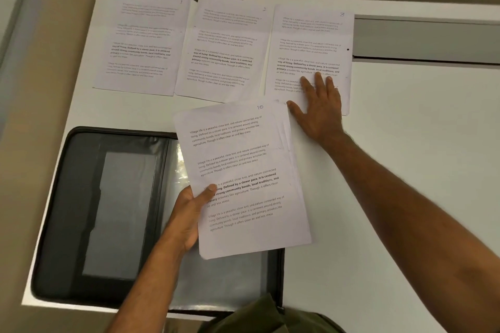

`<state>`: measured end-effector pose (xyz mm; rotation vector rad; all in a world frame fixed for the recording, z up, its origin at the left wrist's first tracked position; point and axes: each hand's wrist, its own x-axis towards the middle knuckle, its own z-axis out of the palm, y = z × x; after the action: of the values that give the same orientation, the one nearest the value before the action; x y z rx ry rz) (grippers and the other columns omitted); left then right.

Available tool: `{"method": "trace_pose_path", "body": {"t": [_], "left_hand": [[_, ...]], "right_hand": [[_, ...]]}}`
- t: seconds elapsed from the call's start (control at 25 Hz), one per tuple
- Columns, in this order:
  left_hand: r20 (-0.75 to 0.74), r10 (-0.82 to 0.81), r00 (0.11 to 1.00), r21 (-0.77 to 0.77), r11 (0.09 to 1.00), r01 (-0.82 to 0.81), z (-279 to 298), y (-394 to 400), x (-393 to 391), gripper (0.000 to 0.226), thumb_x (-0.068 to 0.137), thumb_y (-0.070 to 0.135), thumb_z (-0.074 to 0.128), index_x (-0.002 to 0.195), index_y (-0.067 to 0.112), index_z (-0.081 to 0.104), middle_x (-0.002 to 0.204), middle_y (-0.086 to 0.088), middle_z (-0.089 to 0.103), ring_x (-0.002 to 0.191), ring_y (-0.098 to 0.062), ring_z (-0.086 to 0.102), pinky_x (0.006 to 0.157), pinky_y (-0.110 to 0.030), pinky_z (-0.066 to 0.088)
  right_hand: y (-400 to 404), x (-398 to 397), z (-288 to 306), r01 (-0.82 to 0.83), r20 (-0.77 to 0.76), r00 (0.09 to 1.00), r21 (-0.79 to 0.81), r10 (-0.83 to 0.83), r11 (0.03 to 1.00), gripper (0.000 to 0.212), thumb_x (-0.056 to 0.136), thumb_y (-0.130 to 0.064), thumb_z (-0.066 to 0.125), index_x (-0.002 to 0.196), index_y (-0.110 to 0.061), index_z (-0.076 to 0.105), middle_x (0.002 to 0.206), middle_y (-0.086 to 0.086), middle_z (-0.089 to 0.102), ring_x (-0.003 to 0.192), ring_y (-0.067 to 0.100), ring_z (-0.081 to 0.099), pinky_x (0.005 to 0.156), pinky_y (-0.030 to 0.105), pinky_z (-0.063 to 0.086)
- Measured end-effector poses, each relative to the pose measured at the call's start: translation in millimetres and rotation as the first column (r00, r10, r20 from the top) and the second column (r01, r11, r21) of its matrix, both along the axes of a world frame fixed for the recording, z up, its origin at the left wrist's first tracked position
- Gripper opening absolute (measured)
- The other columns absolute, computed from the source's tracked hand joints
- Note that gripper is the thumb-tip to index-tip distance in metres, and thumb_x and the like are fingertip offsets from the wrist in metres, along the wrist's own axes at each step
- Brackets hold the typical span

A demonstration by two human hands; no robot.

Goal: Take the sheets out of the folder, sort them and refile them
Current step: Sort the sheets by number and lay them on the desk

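White worktop [405, 143] carries one open black folder [81, 211] and three printed sheets in a row, numbered 1 [140, 40], 2 [224, 46], 3 [311, 43]. Left hand [186, 219] grips a stack topped "10" [243, 178]; right hand [322, 105] presses flat on sheet 3.

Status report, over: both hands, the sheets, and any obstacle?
Left hand grips white sheet stack, top numbered 10. Right hand flat on sheet 3. Sheets 1 and 2 laid out. Black folder open; no obstacle.
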<state>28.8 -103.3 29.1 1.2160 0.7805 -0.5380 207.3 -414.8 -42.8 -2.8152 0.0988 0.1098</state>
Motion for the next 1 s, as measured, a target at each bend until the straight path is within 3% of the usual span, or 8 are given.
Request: {"method": "trace_pose_path", "body": {"t": [0.2,0.36,0.52,0.64,0.72,0.8,0.88,1.0], "left_hand": [[-0.006,0.013,1.000,0.009,1.000,-0.013,0,0,-6,0.029,0.099,0.011,0.063,0.128,0.013,0.065,0.119,-0.013,0.075,0.108,-0.034,0.073,0.091,-0.052,0.057],[0.004,0.023,1.000,0.008,1.000,-0.023,5,0,-14,0.030,0.099,0.012,0.063,0.129,0.013,0.064,0.119,-0.012,0.075,0.109,-0.033,0.073,0.092,-0.052,0.057],[0.027,0.048,0.998,0.006,0.999,-0.048,15,-1,-22,0.028,0.099,0.009,0.062,0.127,0.012,0.066,0.119,-0.011,0.076,0.107,-0.030,0.074,0.086,-0.047,0.061],[0.041,0.049,0.998,0.002,0.999,-0.050,23,-3,-29,0.030,0.100,0.009,0.062,0.130,0.010,0.064,0.121,-0.013,0.074,0.109,-0.032,0.073,0.092,-0.050,0.059],[0.056,0.032,0.998,-0.005,0.999,-0.032,27,-6,-36,0.033,0.100,0.009,0.062,0.132,0.010,0.063,0.123,-0.013,0.074,0.112,-0.032,0.072,0.091,-0.050,0.059],[0.062,0.012,0.998,-0.020,1.000,-0.010,32,-11,-43,0.034,0.099,0.009,0.061,0.134,0.010,0.062,0.124,-0.013,0.073,0.113,-0.032,0.071,0.090,-0.049,0.060],[0.075,-0.016,0.997,-0.041,0.999,0.019,36,-18,-51,0.038,0.097,0.009,0.062,0.135,0.011,0.061,0.127,-0.013,0.072,0.116,-0.034,0.069,0.093,-0.051,0.058],[0.087,-0.059,0.994,-0.071,0.995,0.066,45,-32,-60,0.040,0.094,0.010,0.063,0.134,0.013,0.061,0.129,-0.014,0.071,0.118,-0.034,0.068,0.096,-0.051,0.058]], "right_hand": [[3,8,0,-0.016,-0.011,1.000,-0.011,0.016,1.000,0.082,0.096,-0.069,0.035,0.163,-0.023,0.030,0.172,0.014,0.018,0.159,0.040,0.012,0.128,0.054,0.010],[0,18,3,-0.064,-0.040,0.997,-0.017,0.064,0.998,0.080,0.100,-0.067,0.041,0.164,-0.022,0.027,0.172,0.016,0.016,0.159,0.041,0.010,0.128,0.054,0.011],[-1,4,18,0.014,0.074,0.997,0.229,-0.032,0.973,0.071,0.103,-0.051,0.050,0.160,-0.011,0.036,0.169,0.019,0.025,0.157,0.038,0.020,0.128,0.047,0.018],[1,-34,45,0.083,0.138,0.971,0.569,-0.194,0.818,0.044,0.105,-0.034,0.056,0.143,-0.010,0.056,0.147,0.011,0.056,0.136,0.025,0.053,0.117,0.039,0.042],[7,-75,75,0.250,-0.117,0.961,0.756,-0.251,0.605,0.029,0.105,-0.034,0.058,0.130,-0.019,0.064,0.124,-0.001,0.070,0.108,0.018,0.068,0.096,0.038,0.057],[8,-118,101,0.422,-0.413,0.903,0.802,-0.118,0.422,0.027,0.106,-0.039,0.055,0.122,-0.020,0.067,0.110,-0.003,0.075,0.091,0.017,0.073,0.077,0.034,0.060],[3,-160,116,0.495,-0.542,0.840,0.779,0.018,0.384,0.033,0.107,-0.043,0.052,0.116,-0.018,0.071,0.104,-0.002,0.077,0.085,0.017,0.073,0.072,0.031,0.058],[-10,-203,128,0.477,-0.510,0.860,0.810,0.008,0.341,0.025,0.107,-0.030,0.057,0.092,-0.018,0.074,0.091,0.000,0.076,0.081,0.013,0.070,0.074,0.032,0.057]]}}
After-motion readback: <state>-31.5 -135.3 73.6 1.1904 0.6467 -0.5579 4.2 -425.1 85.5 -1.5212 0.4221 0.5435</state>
